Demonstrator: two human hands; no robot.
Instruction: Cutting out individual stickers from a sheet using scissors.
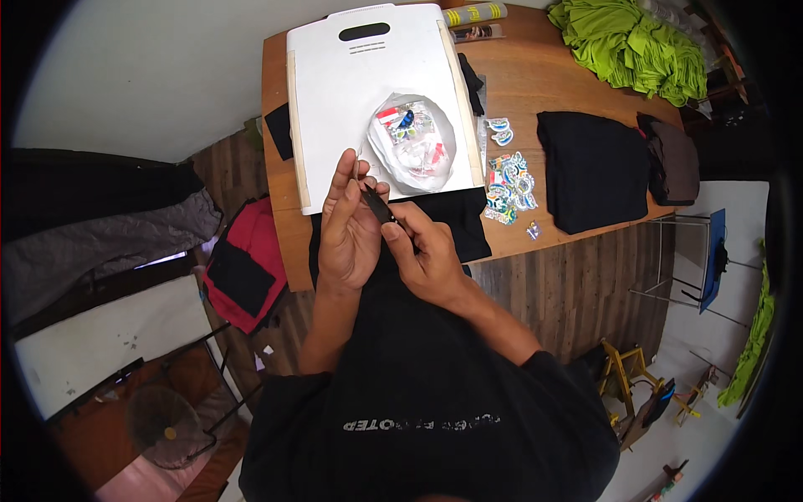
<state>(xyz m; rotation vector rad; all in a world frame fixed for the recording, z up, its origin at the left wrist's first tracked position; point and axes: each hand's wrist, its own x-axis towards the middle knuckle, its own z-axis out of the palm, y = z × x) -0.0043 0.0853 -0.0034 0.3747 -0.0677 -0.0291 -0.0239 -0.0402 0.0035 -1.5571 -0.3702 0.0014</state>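
Note:
My right hand (pixel 425 251) grips a small dark tool with a pointed tip, which looks like a black knife (pixel 376 203). Its tip points up and left, close to the fingers of my left hand (pixel 347 226). The left thumb and fingers close around something thin, seen nearly edge-on and too small to name. Just beyond my hands, a round white bag (pixel 374 159) with its rim rolled open holds printed stickers (pixel 406 121) and clear wrapping. It rests on a large white board (pixel 326 92) with a handle slot.
Cut-out stickers (pixel 510 184) lie on the wooden table (pixel 502 88), right of the board. Folded black cloth (pixel 594 171) and a brown folded garment (pixel 672 159) sit farther right. Lime-green cloth (pixel 631 50) is heaped at the back. Red cloth (pixel 242 259) lies left of the table, and a fan (pixel 167 427) stands lower left.

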